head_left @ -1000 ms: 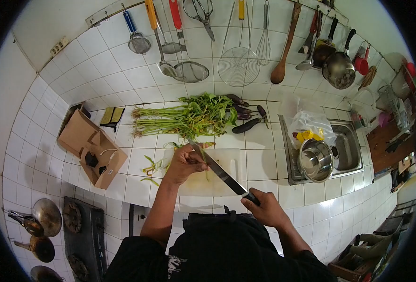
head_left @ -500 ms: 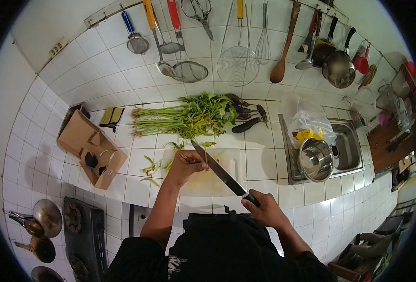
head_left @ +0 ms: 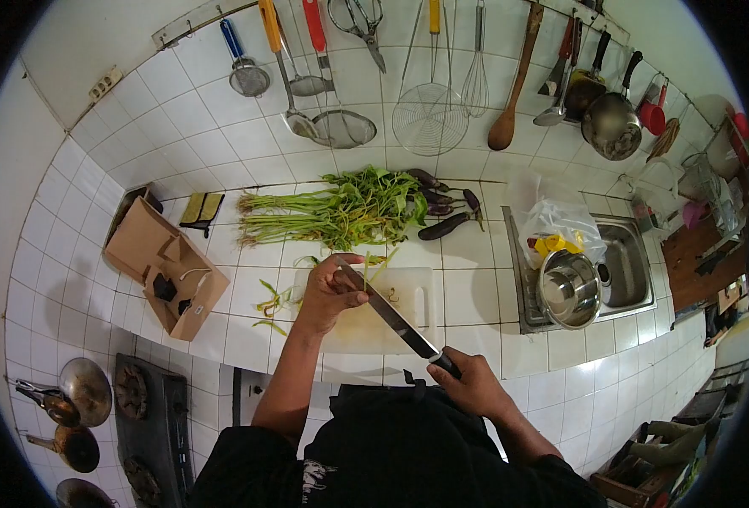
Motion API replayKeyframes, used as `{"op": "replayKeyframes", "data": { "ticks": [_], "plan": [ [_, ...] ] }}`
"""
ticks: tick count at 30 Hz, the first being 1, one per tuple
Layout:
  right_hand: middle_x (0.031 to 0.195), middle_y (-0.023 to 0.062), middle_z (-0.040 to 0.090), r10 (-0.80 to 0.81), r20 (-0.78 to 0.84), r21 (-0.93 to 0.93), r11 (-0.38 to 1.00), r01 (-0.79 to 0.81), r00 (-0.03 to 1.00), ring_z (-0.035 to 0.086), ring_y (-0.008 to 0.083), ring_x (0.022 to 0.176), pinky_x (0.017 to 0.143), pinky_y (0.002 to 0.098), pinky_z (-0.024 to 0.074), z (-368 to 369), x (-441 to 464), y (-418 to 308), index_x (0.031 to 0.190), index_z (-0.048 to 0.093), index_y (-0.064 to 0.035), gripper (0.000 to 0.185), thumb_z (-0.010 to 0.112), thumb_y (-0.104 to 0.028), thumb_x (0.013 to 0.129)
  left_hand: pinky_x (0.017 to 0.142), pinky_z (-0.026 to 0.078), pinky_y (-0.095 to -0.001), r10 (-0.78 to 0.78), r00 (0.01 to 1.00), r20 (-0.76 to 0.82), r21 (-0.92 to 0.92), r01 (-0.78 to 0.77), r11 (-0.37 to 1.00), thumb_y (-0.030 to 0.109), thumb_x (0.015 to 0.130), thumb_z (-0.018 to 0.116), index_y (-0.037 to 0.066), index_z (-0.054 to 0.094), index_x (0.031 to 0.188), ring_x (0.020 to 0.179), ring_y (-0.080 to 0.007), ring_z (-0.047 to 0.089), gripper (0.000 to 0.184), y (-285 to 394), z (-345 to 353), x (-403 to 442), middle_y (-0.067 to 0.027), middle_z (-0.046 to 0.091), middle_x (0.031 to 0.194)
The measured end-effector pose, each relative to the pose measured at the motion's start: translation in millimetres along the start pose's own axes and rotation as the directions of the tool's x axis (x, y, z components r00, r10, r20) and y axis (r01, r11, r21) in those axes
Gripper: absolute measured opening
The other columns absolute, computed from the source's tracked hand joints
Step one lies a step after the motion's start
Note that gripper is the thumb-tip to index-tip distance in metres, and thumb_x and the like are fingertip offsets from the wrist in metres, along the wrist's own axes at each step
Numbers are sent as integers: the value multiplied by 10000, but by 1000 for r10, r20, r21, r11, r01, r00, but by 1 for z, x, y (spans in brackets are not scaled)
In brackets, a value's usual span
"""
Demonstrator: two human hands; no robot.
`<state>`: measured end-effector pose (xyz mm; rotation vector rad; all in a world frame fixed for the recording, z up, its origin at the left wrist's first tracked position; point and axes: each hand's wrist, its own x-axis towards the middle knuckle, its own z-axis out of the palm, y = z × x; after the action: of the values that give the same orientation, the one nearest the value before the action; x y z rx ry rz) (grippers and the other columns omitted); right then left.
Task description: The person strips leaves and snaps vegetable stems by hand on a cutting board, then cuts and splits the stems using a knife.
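Note:
My right hand (head_left: 469, 383) is wrapped round the black handle of a large knife (head_left: 400, 323), whose blade slants up to the left over a white cutting board (head_left: 407, 340). At the blade's far end, my left hand (head_left: 334, 292) has its fingers pinched on a thin green stem (head_left: 368, 273) beside the blade. Leafy green vegetables (head_left: 341, 210) with long stems lie behind the board. Several dark eggplants (head_left: 444, 226) are to the right of the leaves. Green scraps (head_left: 269, 303) lie left of the board.
An open cardboard box (head_left: 171, 262) stands at the left, near a sponge (head_left: 201, 210). At the right, a metal bowl (head_left: 567, 289) and a plastic bag (head_left: 552, 212) sit at the sink (head_left: 633, 271). A stove (head_left: 150, 423) is at the lower left. Utensils hang on the wall.
A thin green stem now shows upright at my left fingers, where half a second ago little could be seen. My right hand and the knife handle have shifted slightly left and down.

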<state>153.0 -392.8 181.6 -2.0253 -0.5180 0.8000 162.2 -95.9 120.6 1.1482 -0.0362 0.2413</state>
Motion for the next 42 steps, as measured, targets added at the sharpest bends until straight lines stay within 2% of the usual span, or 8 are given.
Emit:
{"op": "replayKeyframes", "data": {
  "ticks": [5, 8, 14, 21, 26, 33, 35, 42],
  "plan": [
    [624, 84, 583, 103, -28, 2, 995, -103, 994, 513, 163, 554, 547, 360, 426, -3, 0, -6, 916, 611, -7, 259, 597, -251, 1005, 756, 603, -340, -123, 989, 84, -22, 125, 992, 50, 728, 863, 50, 646, 882, 789, -181, 715, 265, -14, -7, 2, -47, 700, 813],
    [613, 70, 562, 19, -49, 38, 999, -17, 999, 488, 145, 551, 536, 347, 414, -3, 3, 4, 893, 604, -11, 267, 593, -251, 1010, 771, 606, -354, -148, 987, 65, -80, 153, 985, 43, 741, 852, 43, 658, 842, 812, -188, 718, 218, -8, 1, -2, -61, 705, 823],
    [605, 32, 518, -4, -31, 123, 992, 7, 1000, 449, 114, 559, 525, 333, 399, -1, 5, 12, 875, 590, -13, 280, 595, -258, 1011, 779, 593, -350, -39, 996, 77, -80, 45, 996, 43, 765, 836, 52, 680, 940, 824, -196, 717, 236, -8, 2, -2, -93, 733, 914],
    [607, 27, 511, 3, -34, 110, 994, 1, 999, 446, 111, 562, 524, 330, 394, -1, 4, 8, 877, 590, -17, 276, 588, -257, 1014, 779, 582, -337, -70, 997, 24, -59, 71, 996, 65, 781, 832, 24, 661, 1023, 826, -189, 716, 300, -2, 6, -2, -100, 740, 935],
    [613, 32, 521, 34, -29, 103, 994, -31, 999, 459, 121, 563, 533, 329, 400, -2, 2, 9, 875, 595, -19, 283, 594, -267, 1012, 773, 570, -306, -164, 982, 90, 111, 154, 982, 86, 798, 825, 19, 672, 944, 822, -168, 713, 222, 4, 4, -1, -80, 738, 909],
    [609, 37, 532, 24, -19, 87, 996, -22, 1000, 470, 123, 560, 534, 332, 402, -5, 0, 3, 877, 597, -17, 285, 595, -270, 1010, 787, 559, -282, -114, 982, 152, 52, 108, 993, 16, 843, 762, 18, 699, 930, 874, -138, 709, 107, 3, 3, -2, -77, 745, 925],
    [607, 40, 529, 28, -13, 81, 996, -26, 1000, 463, 122, 558, 532, 336, 402, -5, 0, 2, 889, 602, -13, 283, 600, -270, 1007, 709, 518, -258, -93, 992, 84, 40, 90, 995, 27, 812, 799, 25, 687, 833, 772, -100, 672, 114, 4, 8, -2, -44, 729, 868],
    [631, 92, 610, -36, -48, -12, 999, 35, 998, 558, 184, 552, 548, 361, 444, -2, -2, -3, 913, 608, -13, 258, 606, -257, 999, 798, 562, -329, -95, 990, 101, -65, 101, 993, -12, 782, 804, 33, 677, 825, 814, -164, 710, 141, -3, -3, -3, -72, 736, 872]
  ]
}}
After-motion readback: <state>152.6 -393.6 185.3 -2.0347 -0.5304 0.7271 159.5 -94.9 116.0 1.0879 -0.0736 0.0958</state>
